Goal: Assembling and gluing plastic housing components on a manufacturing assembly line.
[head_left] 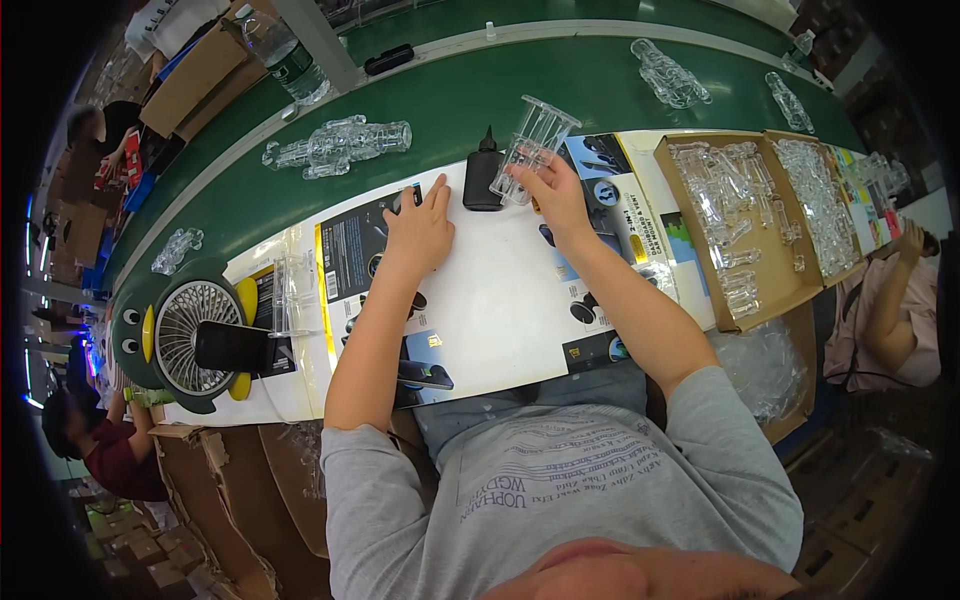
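My right hand (562, 200) grips a clear plastic frame-like part (540, 125) with several thin bars, tilted above the far edge of the white work surface (480, 320). Just left of that part stands a black squeeze bottle (484, 180) with a pointed nozzle. My left hand (420, 230) rests palm down on the printed cardboard left of the bottle. Its fingers are spread and nothing is in them.
Clear plastic assemblies (345, 147) lie on the green belt (440, 110) beyond. Right, cardboard trays (765, 280) hold small clear parts. Left are a penguin-shaped fan (190, 340), a dark phone-like slab (235, 347) and clear pieces (295, 290). Other people sit at both sides.
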